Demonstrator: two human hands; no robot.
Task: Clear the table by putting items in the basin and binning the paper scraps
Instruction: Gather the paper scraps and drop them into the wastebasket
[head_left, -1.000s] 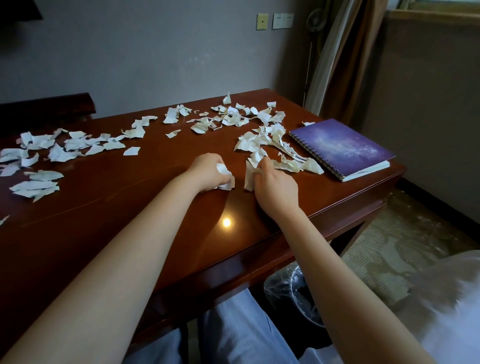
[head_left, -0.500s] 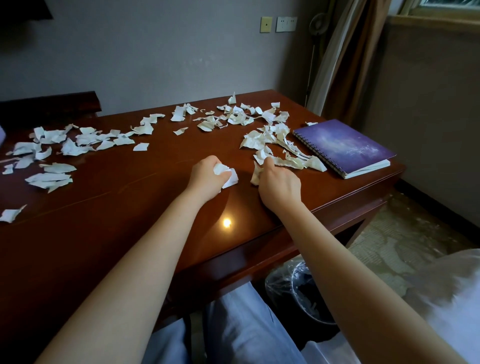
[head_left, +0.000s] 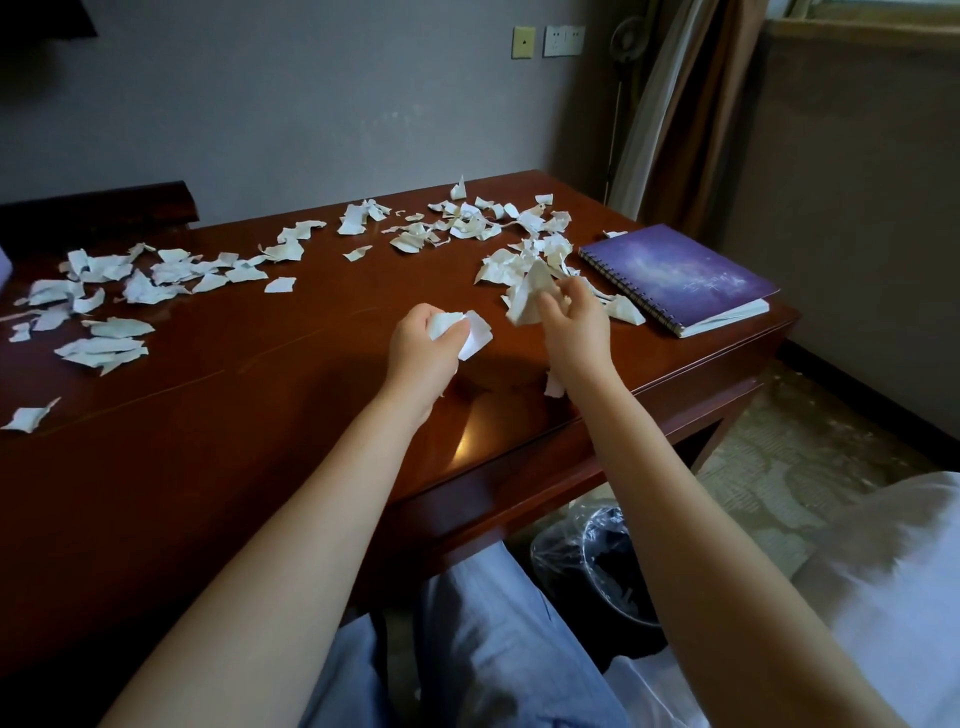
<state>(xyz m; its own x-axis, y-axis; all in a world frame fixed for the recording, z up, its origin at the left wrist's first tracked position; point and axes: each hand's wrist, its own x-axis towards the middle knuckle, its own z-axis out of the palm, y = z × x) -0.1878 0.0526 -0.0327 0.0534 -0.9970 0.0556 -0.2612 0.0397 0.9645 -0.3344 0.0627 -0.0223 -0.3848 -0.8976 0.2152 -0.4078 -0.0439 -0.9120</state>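
Torn white paper scraps (head_left: 171, 270) litter the dark wooden table (head_left: 208, 415), with a thick patch (head_left: 467, 223) at the far middle. My left hand (head_left: 423, 351) is closed around a small wad of scraps (head_left: 470, 332) above the table's middle. My right hand (head_left: 574, 325) is raised just off the table with a bunch of scraps (head_left: 530, 291) pinched in its fingers. One scrap (head_left: 553, 385) lies under my right wrist. A bin (head_left: 602, 566) lined with clear plastic stands on the floor under the table's near right edge. No basin is in view.
A purple spiral notebook (head_left: 675, 275) lies at the table's right end, close to the edge. A dark chair back (head_left: 104, 208) stands behind the table at the left. A curtain (head_left: 675, 104) hangs at the back right. My legs sit below the table edge.
My right hand has lifted off the table with a bunch of scraps, leaving one scrap behind under the wrist. My left hand has kept its wad and barely moved.
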